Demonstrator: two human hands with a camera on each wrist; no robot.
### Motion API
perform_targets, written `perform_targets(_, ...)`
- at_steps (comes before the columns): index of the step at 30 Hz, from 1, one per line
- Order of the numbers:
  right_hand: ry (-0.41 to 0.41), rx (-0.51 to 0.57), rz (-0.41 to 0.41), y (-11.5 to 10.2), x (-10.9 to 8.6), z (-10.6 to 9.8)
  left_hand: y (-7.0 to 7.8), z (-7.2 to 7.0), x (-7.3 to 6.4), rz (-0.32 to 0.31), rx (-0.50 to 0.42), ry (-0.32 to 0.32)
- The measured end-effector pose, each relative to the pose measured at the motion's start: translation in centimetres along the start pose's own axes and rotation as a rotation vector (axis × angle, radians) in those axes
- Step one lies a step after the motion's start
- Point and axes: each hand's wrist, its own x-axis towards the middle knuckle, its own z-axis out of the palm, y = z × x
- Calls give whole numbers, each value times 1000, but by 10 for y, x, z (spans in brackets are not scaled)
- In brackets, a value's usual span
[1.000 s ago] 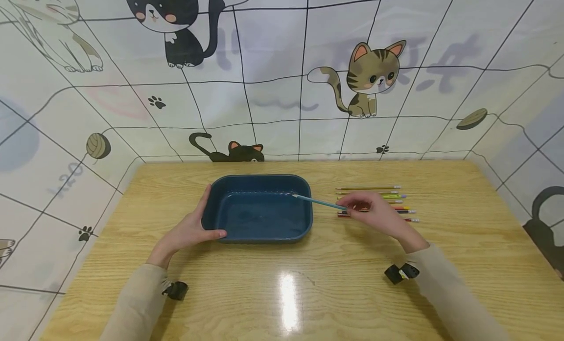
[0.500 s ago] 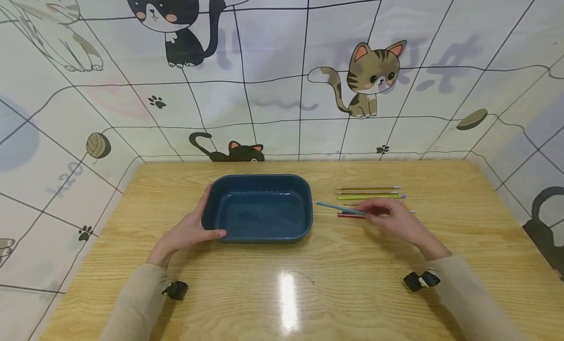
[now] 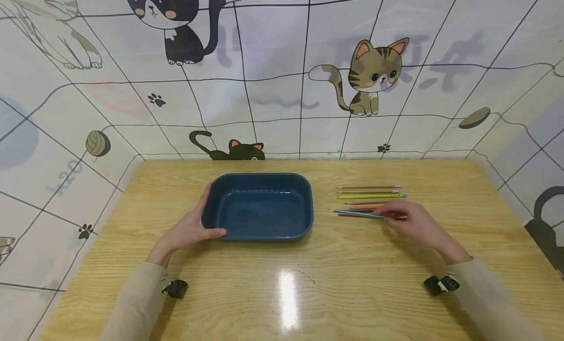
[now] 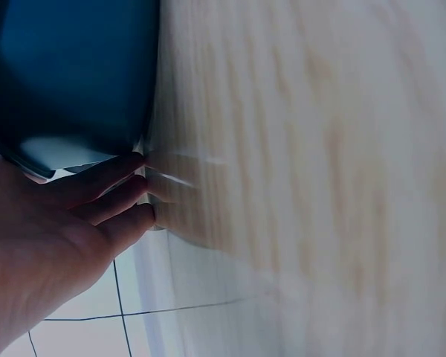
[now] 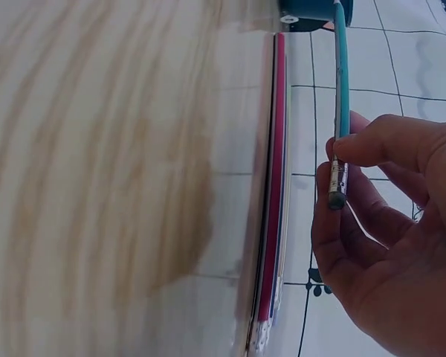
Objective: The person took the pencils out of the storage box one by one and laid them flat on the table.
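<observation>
My left hand [image 3: 187,231] grips the left end of a dark blue rectangular baking dish [image 3: 264,238], thumb over the front rim and fingers along its outer side. In the left wrist view, its fingertips [image 4: 141,212] lie low by the dish wall, near the tabletop. To the right, my right hand [image 3: 416,226] pinches a light blue pencil [image 5: 343,82] near its eraser end between thumb and fingers. The pencil points left and overlaps the front of a row of pencils in the head view. A red pencil [image 5: 276,178] lies in that row.
Several pencils lie side by side right of the dish, among them a yellow-green pencil [image 3: 372,196] and a brown pencil [image 3: 367,187] at the back. The wooden table [image 3: 229,292] ends at a cat-patterned cloth [image 3: 273,101] behind and at both sides.
My right hand has carried the light blue pencil rightward, from over the dish's right rim to the front of the pencil row. My left hand stays at the dish.
</observation>
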Motion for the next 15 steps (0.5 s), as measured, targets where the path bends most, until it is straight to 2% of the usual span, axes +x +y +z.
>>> perform_targets(11, 21, -109, -73, 12, -9, -6, 0, 0, 0, -12, 0, -4)
perform_targets(15, 14, -158, -70, 16, -13, -9, 0, -1, 0, -12, 0, -4)
